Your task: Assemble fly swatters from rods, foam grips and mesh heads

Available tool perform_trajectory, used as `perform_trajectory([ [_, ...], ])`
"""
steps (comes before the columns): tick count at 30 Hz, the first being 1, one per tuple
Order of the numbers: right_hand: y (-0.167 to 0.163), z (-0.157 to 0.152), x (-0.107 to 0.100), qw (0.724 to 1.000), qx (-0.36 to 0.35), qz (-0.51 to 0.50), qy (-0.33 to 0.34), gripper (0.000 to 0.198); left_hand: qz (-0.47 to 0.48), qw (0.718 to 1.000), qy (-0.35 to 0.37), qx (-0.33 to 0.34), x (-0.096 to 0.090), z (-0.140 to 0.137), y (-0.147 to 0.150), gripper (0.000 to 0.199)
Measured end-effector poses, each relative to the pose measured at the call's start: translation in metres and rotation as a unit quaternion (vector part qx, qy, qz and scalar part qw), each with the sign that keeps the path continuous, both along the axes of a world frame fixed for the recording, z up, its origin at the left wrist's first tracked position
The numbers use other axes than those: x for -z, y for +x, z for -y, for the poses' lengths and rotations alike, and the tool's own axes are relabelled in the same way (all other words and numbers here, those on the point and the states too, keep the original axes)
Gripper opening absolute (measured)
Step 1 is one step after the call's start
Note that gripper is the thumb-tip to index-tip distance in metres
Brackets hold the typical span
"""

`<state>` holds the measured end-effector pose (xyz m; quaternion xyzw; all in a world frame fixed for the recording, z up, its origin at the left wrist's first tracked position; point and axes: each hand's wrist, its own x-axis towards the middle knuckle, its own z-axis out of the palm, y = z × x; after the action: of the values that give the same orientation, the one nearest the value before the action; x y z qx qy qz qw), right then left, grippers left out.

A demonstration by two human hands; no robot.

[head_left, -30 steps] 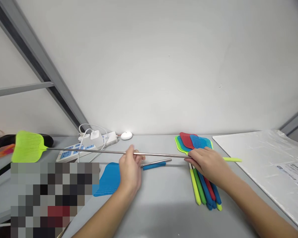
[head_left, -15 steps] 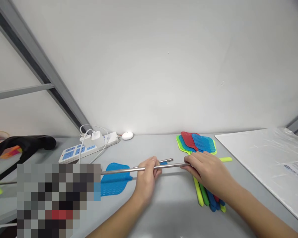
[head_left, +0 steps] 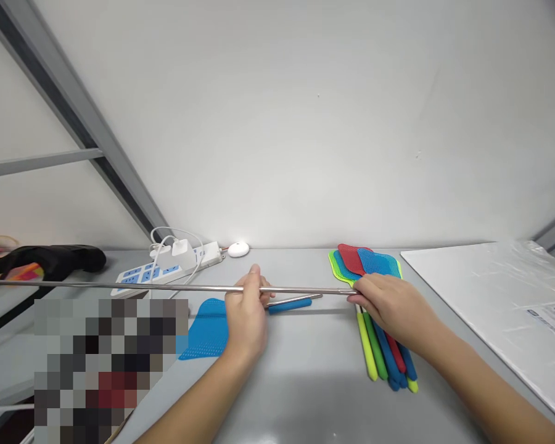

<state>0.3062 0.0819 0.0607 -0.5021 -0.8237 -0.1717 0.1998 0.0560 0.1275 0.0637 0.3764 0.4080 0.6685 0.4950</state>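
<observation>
A long thin metal rod (head_left: 305,290), the shaft of a fly swatter, runs nearly level across the view and passes out at the left edge; its head is out of sight. My left hand (head_left: 247,314) is closed round the shaft, thumb pointing up. My right hand (head_left: 393,308) is closed over the shaft's right end and hides the handle. Below my left hand, a blue fly swatter (head_left: 206,333) with a blue handle (head_left: 290,305) lies on the grey table. Under my right hand is a pile of fly swatters (head_left: 374,345) with yellow-green, green, blue and red handles, heads toward the wall.
A white power strip (head_left: 143,274) with plugged-in chargers and a white oval device (head_left: 238,249) sit by the wall. At right lies a large white wrapped panel (head_left: 481,290). A black strap-like object (head_left: 74,256) is at left; a pixelated patch covers the lower left.
My left hand has slid left along the shaft. The shaft's left end has risen, and the yellow-green head has left view. The yellow-green end beyond my right hand no longer shows.
</observation>
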Motion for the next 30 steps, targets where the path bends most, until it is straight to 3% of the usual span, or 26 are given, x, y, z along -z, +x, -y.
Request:
perform_trajectory([
  [5, 0.017, -0.007, 0.003, 0.999, 0.039, 0.008, -0.005, 0.035, 0.060, 0.997, -0.001, -0.051, -0.001, -0.011, -0.006, 0.045],
  [10, 0.023, -0.005, -0.001, 0.999, 0.041, -0.007, 0.001, 0.038, 0.081, 0.995, 0.010, -0.052, -0.004, -0.015, -0.008, 0.043],
  [16, 0.027, 0.001, -0.003, 0.997, 0.036, 0.027, 0.064, 0.041, 0.060, 0.998, -0.004, -0.036, -0.001, -0.010, -0.004, 0.044],
  [20, 0.003, 0.009, -0.001, 0.997, 0.006, 0.027, 0.073, 0.044, 0.038, 0.999, -0.026, 0.007, 0.008, 0.006, 0.008, 0.044],
  [25, -0.036, 0.020, 0.008, 1.000, -0.014, 0.000, 0.024, 0.046, 0.010, 0.995, -0.028, 0.098, 0.017, 0.034, 0.030, 0.047],
  [30, -0.037, 0.021, 0.007, 1.000, 0.000, -0.012, 0.008, 0.044, -0.032, 0.990, -0.014, 0.135, 0.021, 0.033, 0.027, 0.049],
])
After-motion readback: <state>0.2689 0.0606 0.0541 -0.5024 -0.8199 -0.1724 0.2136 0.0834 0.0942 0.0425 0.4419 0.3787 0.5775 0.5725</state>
